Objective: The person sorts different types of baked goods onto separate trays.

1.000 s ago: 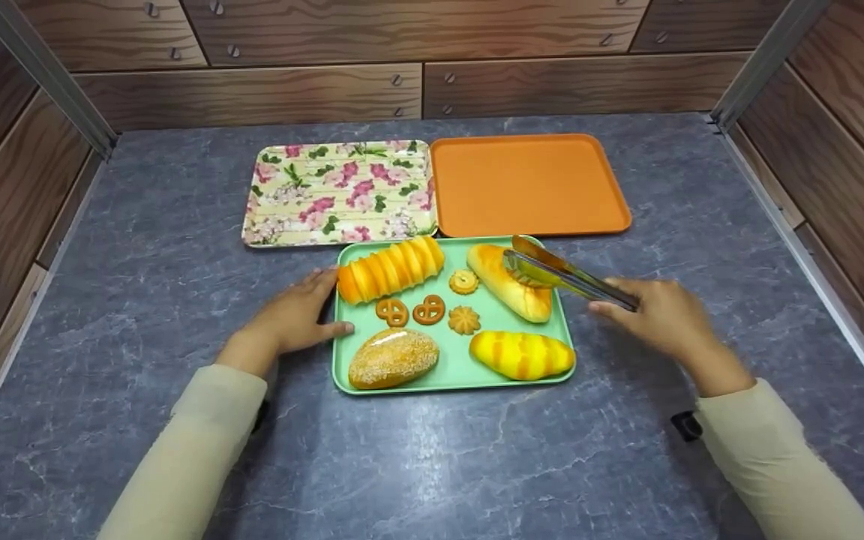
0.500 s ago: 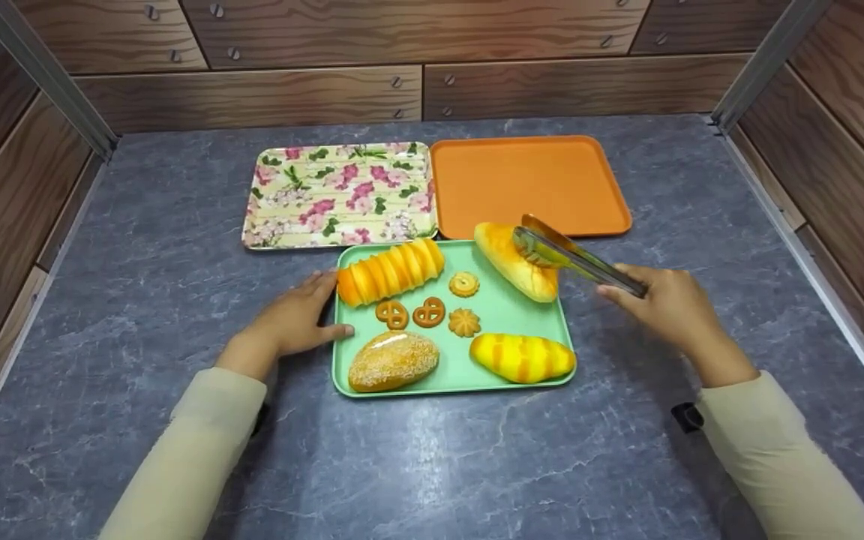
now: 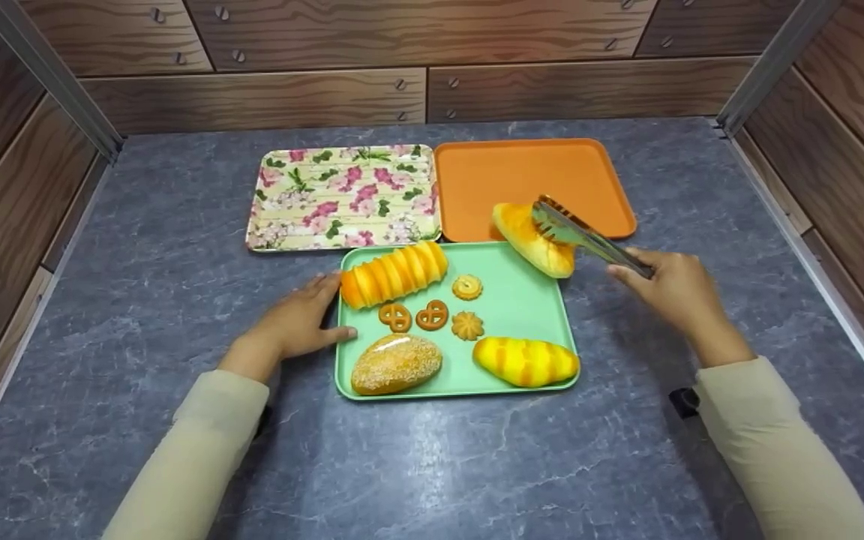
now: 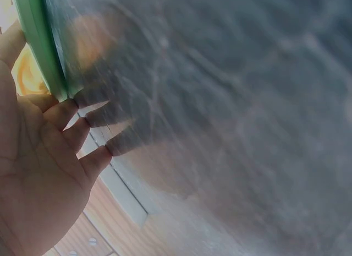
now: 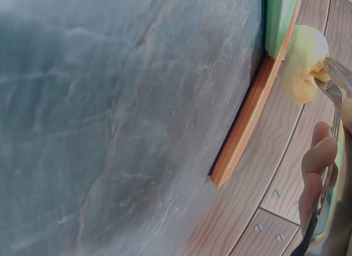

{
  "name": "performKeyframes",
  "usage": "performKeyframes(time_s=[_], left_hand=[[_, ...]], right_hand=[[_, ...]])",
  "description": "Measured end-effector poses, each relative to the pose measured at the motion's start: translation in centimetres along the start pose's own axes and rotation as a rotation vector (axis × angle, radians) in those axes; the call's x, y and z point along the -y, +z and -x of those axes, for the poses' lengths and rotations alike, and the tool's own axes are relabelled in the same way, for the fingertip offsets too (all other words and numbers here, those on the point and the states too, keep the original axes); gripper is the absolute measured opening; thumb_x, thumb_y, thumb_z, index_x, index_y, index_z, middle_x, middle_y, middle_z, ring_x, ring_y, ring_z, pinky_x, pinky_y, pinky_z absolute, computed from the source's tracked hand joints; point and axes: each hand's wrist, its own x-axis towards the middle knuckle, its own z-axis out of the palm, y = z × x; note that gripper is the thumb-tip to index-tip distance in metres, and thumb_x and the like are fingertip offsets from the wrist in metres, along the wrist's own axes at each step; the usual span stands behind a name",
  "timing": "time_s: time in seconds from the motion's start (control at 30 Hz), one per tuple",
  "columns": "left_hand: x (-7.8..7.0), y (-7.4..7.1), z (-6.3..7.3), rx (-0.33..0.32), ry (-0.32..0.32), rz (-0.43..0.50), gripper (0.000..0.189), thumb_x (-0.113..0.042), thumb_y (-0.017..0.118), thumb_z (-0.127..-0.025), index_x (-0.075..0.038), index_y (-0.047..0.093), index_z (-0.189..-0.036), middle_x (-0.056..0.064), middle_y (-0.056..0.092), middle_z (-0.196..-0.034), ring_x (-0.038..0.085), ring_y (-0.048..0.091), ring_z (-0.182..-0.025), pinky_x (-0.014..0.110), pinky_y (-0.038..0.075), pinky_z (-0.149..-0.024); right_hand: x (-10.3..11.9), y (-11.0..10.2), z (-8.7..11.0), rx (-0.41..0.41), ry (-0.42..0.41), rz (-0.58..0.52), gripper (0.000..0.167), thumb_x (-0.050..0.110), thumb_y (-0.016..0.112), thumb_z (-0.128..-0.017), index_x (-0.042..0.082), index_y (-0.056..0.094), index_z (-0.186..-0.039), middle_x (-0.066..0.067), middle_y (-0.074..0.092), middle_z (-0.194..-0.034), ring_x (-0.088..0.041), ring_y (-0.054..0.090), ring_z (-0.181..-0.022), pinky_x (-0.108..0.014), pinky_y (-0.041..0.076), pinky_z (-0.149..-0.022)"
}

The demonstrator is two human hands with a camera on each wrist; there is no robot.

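Observation:
My right hand point(image 3: 672, 289) grips metal tongs point(image 3: 597, 241), whose tips pinch a long golden bread roll point(image 3: 526, 240). In the right wrist view the roll point(image 5: 301, 63) hangs above the trays. From the head it appears over the border between the green tray point(image 3: 526, 307) and the orange tray point(image 3: 522, 176). At the green tray's left edge rests my left hand point(image 3: 293, 322), its thumb over the rim and its fingers along the side. In the left wrist view those fingertips point(image 4: 99, 157) touch the table beside the tray.
On the green tray lie a ridged loaf point(image 3: 394, 275), a seeded bun point(image 3: 397, 364), a yellow striped bread point(image 3: 526, 361), two pretzels point(image 3: 432, 315) and two cookies point(image 3: 467, 325). A floral tray point(image 3: 346, 199) adjoins the orange one. Wood-patterned walls point(image 3: 252, 97) enclose the table.
The bread roll has been lifted from the green tray and carried away from me and slightly right, toward the orange tray, in the tongs. My left hand has stayed at the tray's edge.

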Motion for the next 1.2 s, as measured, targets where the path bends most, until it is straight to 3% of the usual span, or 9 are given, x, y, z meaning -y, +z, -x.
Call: performKeyframes(time_s=[0.33, 0.6, 1.03, 1.2], left_hand=[[0.1, 0.0, 0.1, -0.006, 0.005, 0.008, 0.096, -0.058, 0.059, -0.087, -0.008, 0.012, -0.154, 0.014, 0.015, -0.157, 0.032, 0.011, -0.143, 0.052, 0.018, -0.112], [0.3, 0.1, 0.1, -0.005, -0.008, 0.017, 0.095, -0.059, 0.059, -0.087, -0.01, 0.013, -0.154, 0.013, 0.015, -0.157, 0.031, 0.011, -0.143, 0.053, 0.017, -0.112], [0.1, 0.1, 0.1, -0.003, -0.016, 0.023, 0.095, -0.059, 0.058, -0.087, -0.011, 0.012, -0.154, 0.012, 0.013, -0.157, 0.031, 0.01, -0.143, 0.053, 0.018, -0.112], [0.1, 0.1, 0.0, -0.012, 0.001, 0.017, 0.095, -0.058, 0.059, -0.087, -0.01, 0.012, -0.154, 0.013, 0.014, -0.157, 0.031, 0.011, -0.143, 0.053, 0.017, -0.112]], right_hand=[[-0.2, -0.6, -2.0, -0.025, 0.043, -0.012, 0.052, 0.043, 0.065, -0.089, 0.001, 0.066, -0.12, -0.014, 0.061, -0.067, -0.018, 0.038, -0.046, -0.032, 0.03, -0.041], [-0.8, -1.1, -3.8, 0.013, 0.137, 0.03, 0.065, 0.056, 0.056, -0.089, 0.006, 0.06, -0.129, -0.025, 0.067, -0.097, -0.024, 0.044, -0.052, -0.036, 0.032, -0.043], [-2.2, -1.1, -6.2, 0.029, 0.198, 0.048, 0.074, 0.067, 0.048, -0.086, 0.008, 0.061, -0.13, -0.014, 0.065, -0.083, -0.026, 0.046, -0.056, -0.037, 0.032, -0.045], [-2.7, -1.1, -6.9, -0.022, 0.193, 0.064, 0.065, 0.063, 0.052, -0.088, 0.012, 0.064, -0.127, -0.016, 0.066, -0.084, -0.03, 0.051, -0.06, -0.042, 0.036, -0.048]])
